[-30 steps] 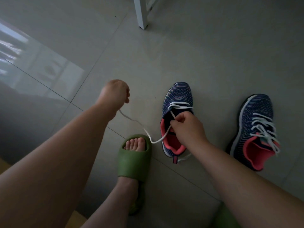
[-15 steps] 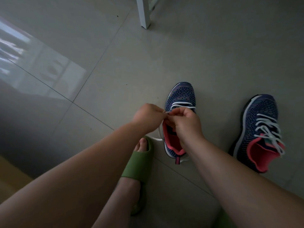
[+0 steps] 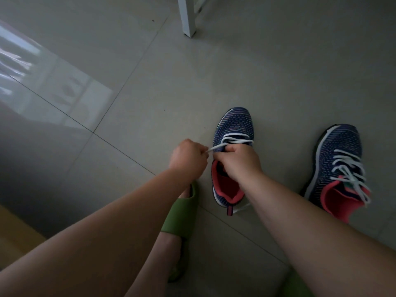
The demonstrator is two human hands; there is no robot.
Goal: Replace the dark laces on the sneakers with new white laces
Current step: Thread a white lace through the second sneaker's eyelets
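Two hands meet over the near sneaker on the floor: the left hand pinches the white lace, the right hand curls on the sneaker's tongue area. The second sneaker, already white-laced, sits well to the right.

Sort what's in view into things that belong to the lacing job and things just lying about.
Job: left sneaker, white lace, right sneaker already laced, left hand, right hand.
Lying about: green slipper, white furniture leg, floor tiles.
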